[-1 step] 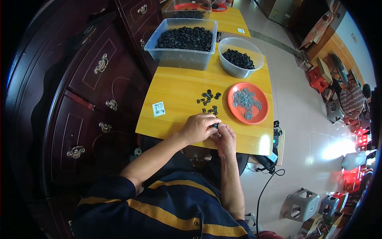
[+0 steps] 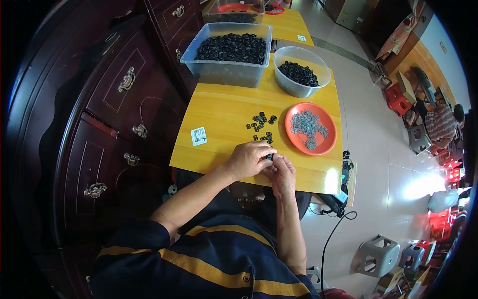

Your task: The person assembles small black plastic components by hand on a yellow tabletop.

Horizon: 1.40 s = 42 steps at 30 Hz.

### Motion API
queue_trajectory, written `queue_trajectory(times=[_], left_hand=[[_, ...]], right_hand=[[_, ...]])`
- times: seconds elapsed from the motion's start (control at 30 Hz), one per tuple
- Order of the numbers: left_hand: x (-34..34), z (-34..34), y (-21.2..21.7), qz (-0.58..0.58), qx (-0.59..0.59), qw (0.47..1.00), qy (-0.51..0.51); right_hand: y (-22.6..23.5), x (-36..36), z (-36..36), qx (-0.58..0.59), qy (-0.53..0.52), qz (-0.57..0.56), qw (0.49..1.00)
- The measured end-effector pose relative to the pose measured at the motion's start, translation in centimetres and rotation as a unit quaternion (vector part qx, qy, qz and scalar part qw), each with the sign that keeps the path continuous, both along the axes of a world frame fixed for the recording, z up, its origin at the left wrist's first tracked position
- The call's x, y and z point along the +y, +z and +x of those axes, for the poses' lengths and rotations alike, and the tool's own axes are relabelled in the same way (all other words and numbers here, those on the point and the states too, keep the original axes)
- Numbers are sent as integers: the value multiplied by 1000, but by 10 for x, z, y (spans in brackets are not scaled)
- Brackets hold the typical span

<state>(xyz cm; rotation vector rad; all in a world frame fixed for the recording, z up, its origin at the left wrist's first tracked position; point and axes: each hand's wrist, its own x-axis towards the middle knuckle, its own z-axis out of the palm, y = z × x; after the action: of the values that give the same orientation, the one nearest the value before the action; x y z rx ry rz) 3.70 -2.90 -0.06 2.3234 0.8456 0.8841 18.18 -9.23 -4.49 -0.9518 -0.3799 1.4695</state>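
Observation:
Close to the table's front edge, my left hand pinches a small black plastic piece between thumb and fingers. My right hand meets it there, its fingertips closed together against the right side of the piece. Whatever lies between those right fingertips is too small and hidden to make out. Just beyond my hands, several loose black plastic pieces are scattered on the wood. To their right, an orange-red plate carries a heap of small silvery metal parts.
A clear rectangular tub and a round clear bowl, both with black pieces, stand at the back of the yellow table. A white label lies left. Dark drawers flank the left side; a grey stool stands right.

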Motion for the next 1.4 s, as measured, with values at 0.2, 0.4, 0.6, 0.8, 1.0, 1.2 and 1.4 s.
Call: queue_trajectory(times=[0.2,0.4,0.6,0.8,1.0,1.2,1.4], left_hand=[[2,0,3,12,-29,1000,-5],[5,0,1,17,-59,998,-18],[1,0,9,-83,-85,993,10],[7,-4,-2,-2,-89,996,1],[3,-6,8,-39,-47,998,17],[9,-6,0,16,-76,997,-4],[11,-5,7,7,-73,997,-5]], right_hand=[[0,0,-8,-16,-40,16,999],[-2,0,-11,-28,-61,33,997],[5,1,-15,-43,-73,36,996],[1,0,-18,-27,-73,47,996],[1,3,-19,-20,-78,44,996],[0,3,-23,-12,-81,50,995],[5,7,-19,-2,-82,65,995]])
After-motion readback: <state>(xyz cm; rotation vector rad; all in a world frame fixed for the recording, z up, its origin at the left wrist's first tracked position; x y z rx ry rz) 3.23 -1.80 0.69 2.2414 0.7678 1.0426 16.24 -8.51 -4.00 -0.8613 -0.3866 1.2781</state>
